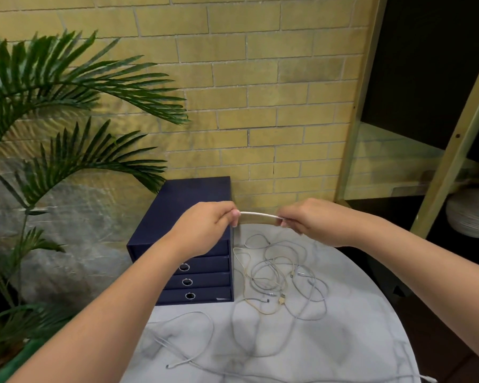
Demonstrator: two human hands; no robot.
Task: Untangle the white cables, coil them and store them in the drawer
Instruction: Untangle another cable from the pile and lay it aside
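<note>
Both hands are up over the far side of the table, and stretched between them is a short white cable bundle (259, 217); it looks like several strands laid together, though blur makes that hard to confirm. The left hand (205, 225) has its fingers curled, pinching one end against the thumb, and the right hand (307, 219) is curled round the other end the same way. To do this well, I'd say keep the tension gentle, make the loops even and hold the ends in so nothing springs loose. There's plenty left to do: a loose tangle of cables (280, 275) lies on the table just below the hands, and another long cable (188, 341) trails across the near left. The navy drawer unit (194, 194) stands at the far left of the table, touching the tangle's edge, and the drawers I can see are closed, so one needs opening. The surface is a round marble-patterned table (343, 341). Behind it is a yellow brick wall (260, 78), with a palm plant (67, 87) on the left and a shelf (398, 150) holding a ribbed white vase (470, 211) on the right.
</note>
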